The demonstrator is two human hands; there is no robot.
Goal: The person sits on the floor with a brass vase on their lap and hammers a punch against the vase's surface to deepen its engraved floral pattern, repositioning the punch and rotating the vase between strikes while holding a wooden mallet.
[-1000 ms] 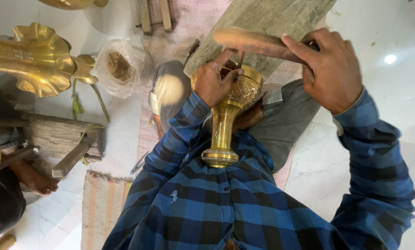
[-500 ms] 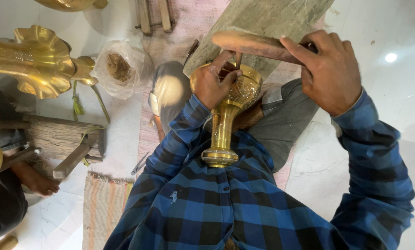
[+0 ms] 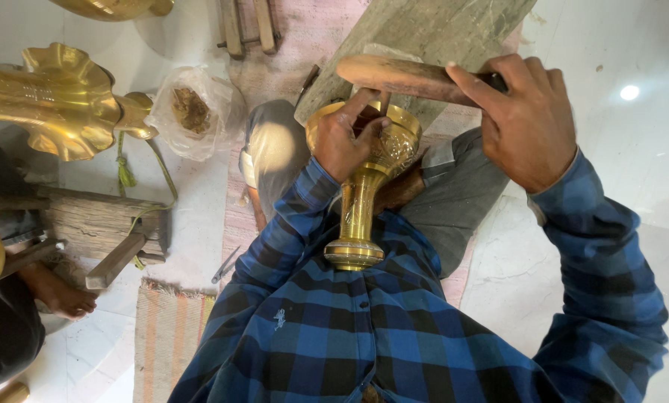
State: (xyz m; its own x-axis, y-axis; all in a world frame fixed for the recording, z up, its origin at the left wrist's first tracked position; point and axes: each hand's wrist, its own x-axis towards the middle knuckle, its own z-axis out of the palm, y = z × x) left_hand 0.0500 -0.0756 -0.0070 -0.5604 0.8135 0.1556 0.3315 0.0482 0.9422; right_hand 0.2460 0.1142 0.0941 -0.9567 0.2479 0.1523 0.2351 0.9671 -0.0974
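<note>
Gripped in the right hand point(image 3: 525, 119): a wooden mallet point(image 3: 417, 77), fingers wrapped round its handle at the upper right of the frame, the head pointing left over the brass goblet point(image 3: 361, 198). Left hand point(image 3: 346, 138): closed over the goblet's rim at centre frame, fingertips pinching a thin dark tool point(image 3: 383, 101) that stands upright at the cup's mouth — just under the mallet head; whether the two touch cannot be told.

Goblet: engraved cup, slim stem, round foot pressed against the blue checked shirt point(image 3: 364, 336); it lies along the person's lap, foot toward the bottom of the frame. Grey stone slab point(image 3: 424, 30) behind it, top centre.

Containers: clear plastic bag point(image 3: 193, 112), upper left, holding a brownish lump. The goblet's inside is hidden by the left hand.

Also present: large fluted brass piece point(image 3: 58, 101) at far left, cut off by the frame edge; worn wooden block point(image 3: 99, 224) below it with a green cord point(image 3: 137, 175) — striped mat point(image 3: 170, 336) at the lower left. Another person's bare foot point(image 3: 58, 295) at the left edge, body mostly out of view.
</note>
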